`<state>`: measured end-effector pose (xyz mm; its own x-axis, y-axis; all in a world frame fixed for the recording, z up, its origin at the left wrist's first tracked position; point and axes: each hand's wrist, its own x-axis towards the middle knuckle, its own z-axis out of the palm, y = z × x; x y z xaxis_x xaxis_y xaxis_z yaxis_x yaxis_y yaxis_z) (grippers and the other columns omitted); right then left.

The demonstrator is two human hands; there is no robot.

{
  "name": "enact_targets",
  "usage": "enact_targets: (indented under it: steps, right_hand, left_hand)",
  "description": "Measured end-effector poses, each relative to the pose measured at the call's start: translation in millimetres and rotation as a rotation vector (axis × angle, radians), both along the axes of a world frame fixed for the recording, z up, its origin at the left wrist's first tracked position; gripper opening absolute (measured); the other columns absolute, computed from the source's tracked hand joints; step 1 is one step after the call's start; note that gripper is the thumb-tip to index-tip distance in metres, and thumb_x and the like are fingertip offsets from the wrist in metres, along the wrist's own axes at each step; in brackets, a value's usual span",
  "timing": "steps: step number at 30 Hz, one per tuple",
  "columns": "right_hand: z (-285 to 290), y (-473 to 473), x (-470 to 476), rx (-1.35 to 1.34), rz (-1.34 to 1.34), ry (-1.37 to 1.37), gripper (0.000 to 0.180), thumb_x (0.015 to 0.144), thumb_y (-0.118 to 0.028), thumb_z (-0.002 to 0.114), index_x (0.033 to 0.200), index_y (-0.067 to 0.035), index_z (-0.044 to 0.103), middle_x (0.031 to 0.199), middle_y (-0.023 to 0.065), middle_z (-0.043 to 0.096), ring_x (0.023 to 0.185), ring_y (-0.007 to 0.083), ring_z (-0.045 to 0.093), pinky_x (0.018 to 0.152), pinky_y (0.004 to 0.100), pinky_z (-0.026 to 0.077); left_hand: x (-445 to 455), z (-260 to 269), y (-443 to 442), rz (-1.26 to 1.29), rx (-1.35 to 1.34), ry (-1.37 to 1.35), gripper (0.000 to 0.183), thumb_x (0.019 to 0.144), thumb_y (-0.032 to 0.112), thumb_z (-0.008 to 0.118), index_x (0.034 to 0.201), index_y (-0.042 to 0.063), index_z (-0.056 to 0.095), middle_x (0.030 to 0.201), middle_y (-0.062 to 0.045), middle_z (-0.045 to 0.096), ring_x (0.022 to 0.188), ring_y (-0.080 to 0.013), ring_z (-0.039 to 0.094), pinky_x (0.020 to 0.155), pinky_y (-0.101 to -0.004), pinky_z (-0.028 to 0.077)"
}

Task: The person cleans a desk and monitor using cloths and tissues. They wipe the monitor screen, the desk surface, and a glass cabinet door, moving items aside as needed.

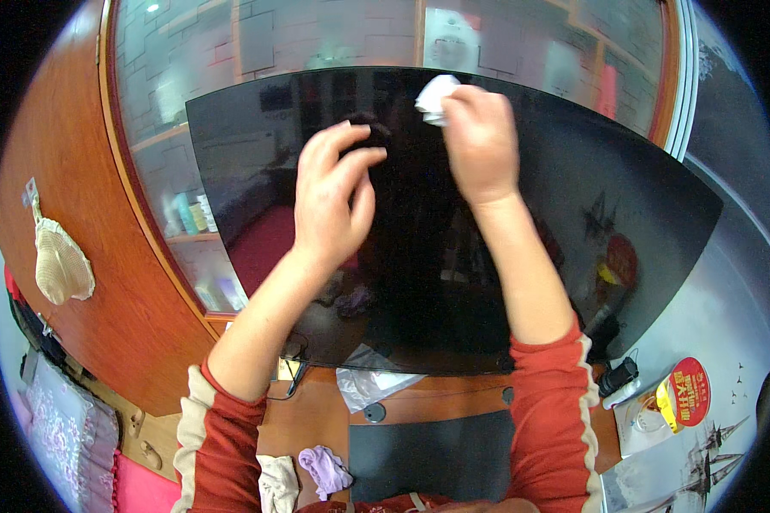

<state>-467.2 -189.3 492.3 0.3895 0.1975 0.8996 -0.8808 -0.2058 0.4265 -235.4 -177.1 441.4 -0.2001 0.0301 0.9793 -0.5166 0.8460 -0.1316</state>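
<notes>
A large black flat screen, seemingly a television [423,288], stands upright before me on a wooden desk [321,410]. Near its top edge, my right hand [484,141] grips a folded white cloth or tissue [436,99]. The white piece overlaps the upper part of the dark panel; whether it presses on the glass I cannot tell. My left hand [337,186] is raised in front of the screen, left of centre, fingers curled apart and nothing between them. The glossy panel mirrors parts of the room.
A clear plastic bag [372,378] lies below the screen. Nearer me are a beige cloth [277,484], a purple cloth [325,471] and a black mat [430,452]. A red round sign [688,391] stands right. Behind rises a glass-fronted cabinet [333,38]; a hat [62,260] hangs left.
</notes>
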Motion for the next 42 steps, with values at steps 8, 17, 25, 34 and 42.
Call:
enact_targets:
  steps: [8,17,25,34,42]
  right_hand:
    - [7.1,62.6,-152.5,-0.159,-0.188,-0.536,0.016,0.086,0.0,0.069,0.1,-0.006,0.072,0.109,0.0105,0.07,0.103,0.0332,0.063,0.094,0.0428,0.049]
    - [9.2,5.9,-16.7,0.002,0.074,-0.085,0.016,0.085,-0.003,0.068,0.1,-0.005,0.072,0.107,0.0091,0.069,0.103,0.0289,0.065,0.093,0.0384,0.054]
    - [26.0,49.9,-146.6,-0.037,-0.212,-0.049,0.012,0.085,-0.006,0.069,0.096,-0.006,0.073,0.104,0.0093,0.068,0.099,0.0296,0.064,0.089,0.0397,0.053]
    - [-11.7,114.7,-347.0,-0.185,-0.281,-0.879,0.017,0.09,-0.003,0.066,0.102,-0.007,0.078,0.109,0.0132,0.069,0.101,0.0312,0.067,0.095,0.0413,0.054]
    - [-26.2,54.1,-207.2,-0.2,0.001,-0.562,0.015,0.09,-0.007,0.066,0.103,-0.001,0.071,0.112,0.0157,0.065,0.109,0.0338,0.059,0.099,0.0452,0.046]
  left_hand:
    - [-15.0,61.8,-50.5,0.187,-0.109,-0.025,0.058,0.086,-0.006,0.054,0.143,0.005,0.057,0.153,-0.018,0.051,0.146,-0.0401,0.042,0.123,-0.0548,0.029]
    - [-14.1,79.8,-71.7,0.351,-0.049,-0.13,0.066,0.084,-0.006,0.051,0.148,0.01,0.053,0.146,-0.016,0.056,0.146,-0.0376,0.043,0.123,-0.06,0.026]
    - [-10.8,87.1,-65.7,0.25,0.101,-0.147,0.058,0.085,-0.002,0.045,0.14,0.009,0.06,0.143,-0.016,0.058,0.146,-0.0375,0.042,0.126,-0.0594,0.019]
    - [-3.6,92.1,-69.1,0.185,0.185,-0.166,0.051,0.099,0.025,0.038,0.142,0.01,0.061,0.149,-0.016,0.057,0.149,-0.0377,0.04,0.125,-0.0599,0.016]
    - [-0.2,94.5,-71.7,0.158,0.191,-0.195,0.049,0.101,0.025,0.039,0.142,0.01,0.06,0.151,-0.015,0.056,0.149,-0.0376,0.04,0.125,-0.0596,0.017]
